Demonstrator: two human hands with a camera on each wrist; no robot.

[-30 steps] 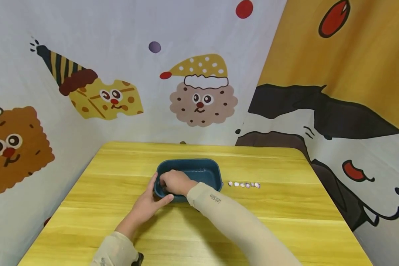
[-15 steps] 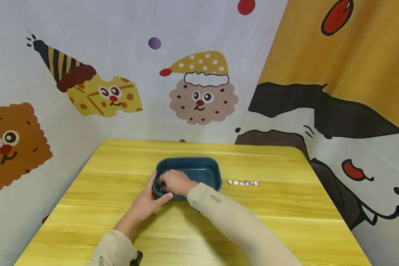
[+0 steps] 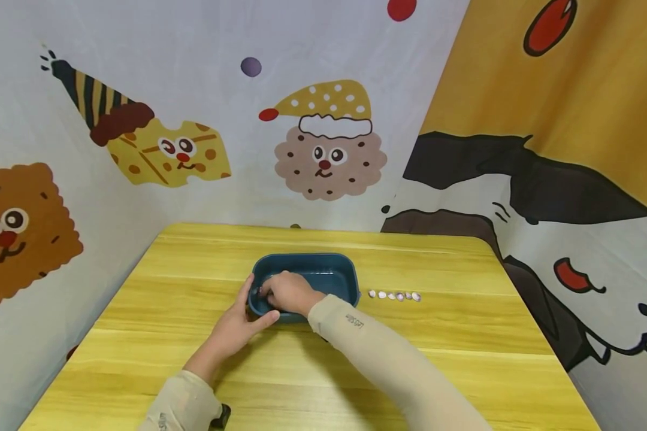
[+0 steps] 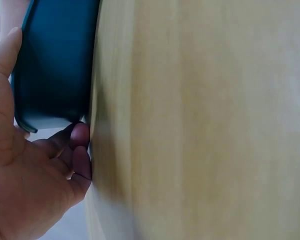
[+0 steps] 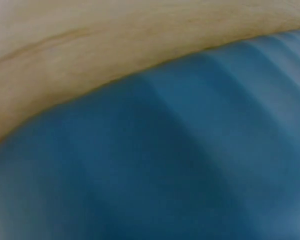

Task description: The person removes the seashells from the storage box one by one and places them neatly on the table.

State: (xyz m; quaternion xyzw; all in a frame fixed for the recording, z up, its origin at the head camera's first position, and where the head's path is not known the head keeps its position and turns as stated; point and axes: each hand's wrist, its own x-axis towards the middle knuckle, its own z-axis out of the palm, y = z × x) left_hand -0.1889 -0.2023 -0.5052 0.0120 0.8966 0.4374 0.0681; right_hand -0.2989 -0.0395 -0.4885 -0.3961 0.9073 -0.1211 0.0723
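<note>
In the head view, a dark teal rectangular container (image 3: 331,281) stands on the table. My left hand (image 3: 234,328) holds its left end, the thumb along the near wall and the fingers around the end. The left wrist view shows that hand (image 4: 27,175) with its fingers bent against the container's end (image 4: 55,65). My right hand (image 3: 290,293) reaches inside, its fingers bent down towards the left end. Whether those fingertips pinch anything is hidden. Only blurred blue wall (image 5: 155,160) and a strip of skin appear in the right wrist view.
A short row of small whitish-purple shell-like pieces (image 3: 400,296) lies right of the container. The yellow wood-grain table (image 3: 453,347) carries everything. Cartoon-printed cloth (image 3: 205,78) hangs behind and at both sides.
The right hand has shifted slightly within the container's left part. The left hand keeps its hold on the end. The head view has tilted a little.
</note>
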